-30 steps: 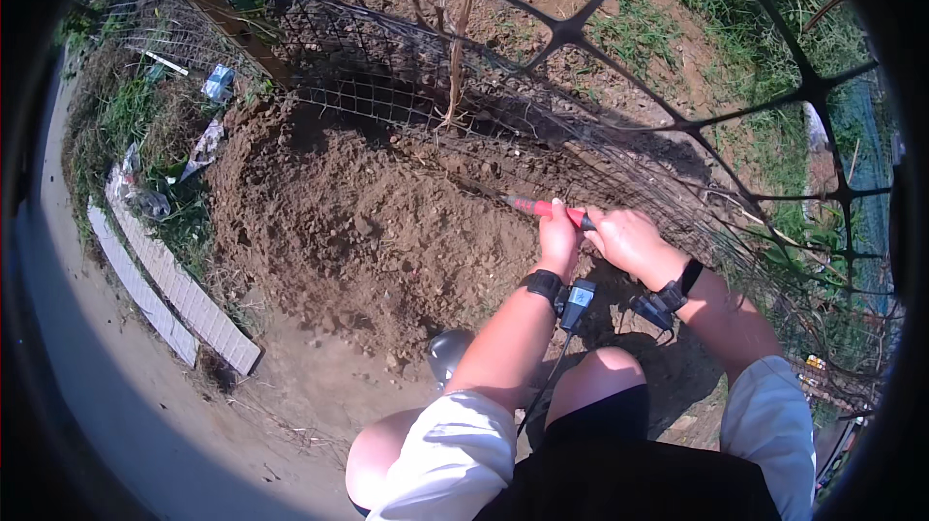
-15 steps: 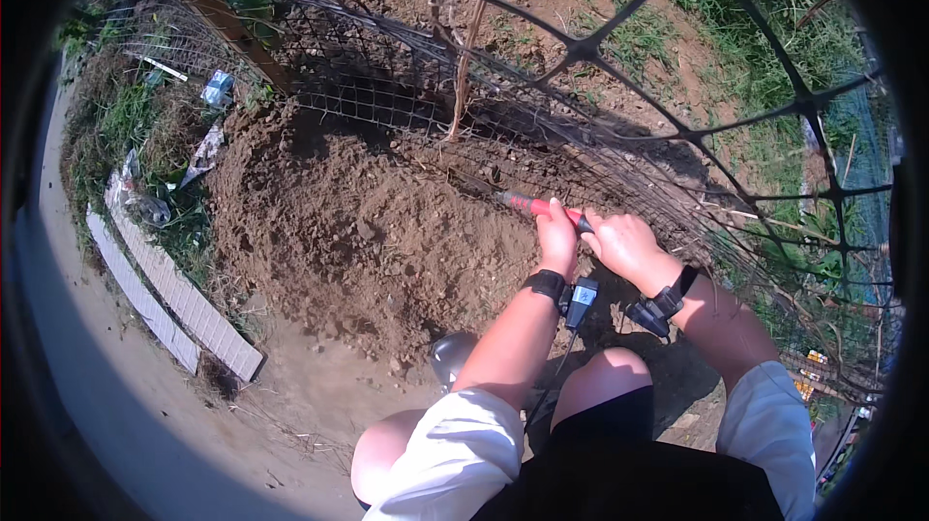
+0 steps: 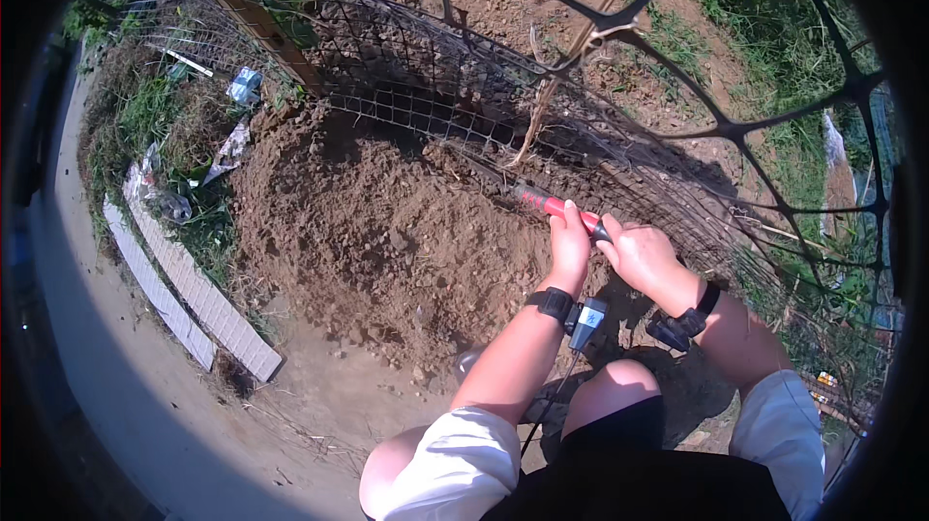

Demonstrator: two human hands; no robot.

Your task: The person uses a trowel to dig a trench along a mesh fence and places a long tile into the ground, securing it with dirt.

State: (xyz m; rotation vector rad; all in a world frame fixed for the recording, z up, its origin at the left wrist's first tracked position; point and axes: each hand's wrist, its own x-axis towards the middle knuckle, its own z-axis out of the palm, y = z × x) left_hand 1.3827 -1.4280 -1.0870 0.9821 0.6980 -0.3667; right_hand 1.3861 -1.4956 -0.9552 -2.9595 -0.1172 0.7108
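Observation:
Both my hands grip one tool with a red and black handle, its dark shaft running up-left along the foot of a wire mesh fence. My left hand is closed on the handle's red part. Just to its right, my right hand is closed on the handle's end. A mound of loose brown soil lies under and left of the tool. Each wrist carries a black strap with a small device. My bare knees show at the bottom.
Black plastic netting arches close overhead. A thin dry stem and a wooden post rise at the fence. Pale slabs border a path at left, with litter in the grass. A shoe tip sits below the mound.
The view has shifted slightly and the hands with the tool have moved a little lower and to the right along the fence. The grip on the handle is unchanged.

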